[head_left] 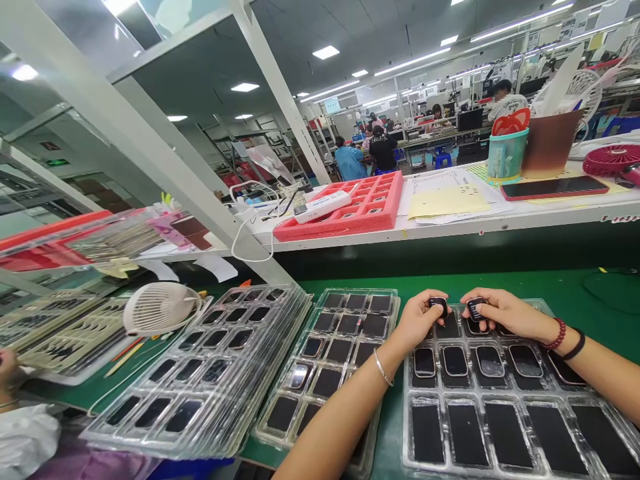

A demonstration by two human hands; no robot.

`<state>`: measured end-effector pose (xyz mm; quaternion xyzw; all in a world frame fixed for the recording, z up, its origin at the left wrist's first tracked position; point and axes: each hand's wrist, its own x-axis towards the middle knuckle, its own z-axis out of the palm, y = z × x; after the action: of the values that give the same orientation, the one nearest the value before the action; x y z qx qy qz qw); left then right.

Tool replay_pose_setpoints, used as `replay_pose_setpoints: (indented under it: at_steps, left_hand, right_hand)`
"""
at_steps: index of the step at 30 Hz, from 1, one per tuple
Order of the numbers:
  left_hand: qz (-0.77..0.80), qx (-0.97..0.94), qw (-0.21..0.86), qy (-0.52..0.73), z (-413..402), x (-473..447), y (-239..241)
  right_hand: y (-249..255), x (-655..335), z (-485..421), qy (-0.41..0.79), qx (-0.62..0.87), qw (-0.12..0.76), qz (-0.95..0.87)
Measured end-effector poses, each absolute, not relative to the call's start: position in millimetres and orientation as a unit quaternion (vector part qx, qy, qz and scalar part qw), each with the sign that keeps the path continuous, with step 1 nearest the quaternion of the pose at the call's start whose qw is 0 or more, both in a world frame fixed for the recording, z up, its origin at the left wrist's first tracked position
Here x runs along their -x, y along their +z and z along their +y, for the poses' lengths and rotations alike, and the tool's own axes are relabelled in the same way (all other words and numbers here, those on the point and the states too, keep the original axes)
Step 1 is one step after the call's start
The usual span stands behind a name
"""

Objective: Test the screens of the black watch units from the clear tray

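My left hand (419, 319) pinches a small black watch body (439, 305) above the far row of a clear plastic tray (505, 393). My right hand (503, 313) grips a second black watch body (475, 308) right beside it. The tray's middle row holds several watch bodies (455, 361); its near row of pockets looks dark and flat. A bangle sits on my left wrist and bead bracelets on my right.
Two more clear trays (330, 360) (210, 363) lie to the left on the green mat. A small white fan (160, 308) sits further left. A raised shelf carries a red foam tray (360, 207), papers (447, 197) and a phone (555, 187). People work at distant benches.
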<state>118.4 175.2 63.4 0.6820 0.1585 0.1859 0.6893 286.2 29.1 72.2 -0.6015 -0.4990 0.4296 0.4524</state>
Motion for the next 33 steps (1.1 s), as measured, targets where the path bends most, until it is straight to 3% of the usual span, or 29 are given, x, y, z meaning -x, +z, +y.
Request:
replay_pose_setpoints:
  at_steps: [33]
  left_hand:
    - [0.156,-0.674,0.690,0.215,175.0,-119.1,62.3]
  right_hand:
    - [75.9,-282.8,28.4,0.419,0.607,0.449,-0.505]
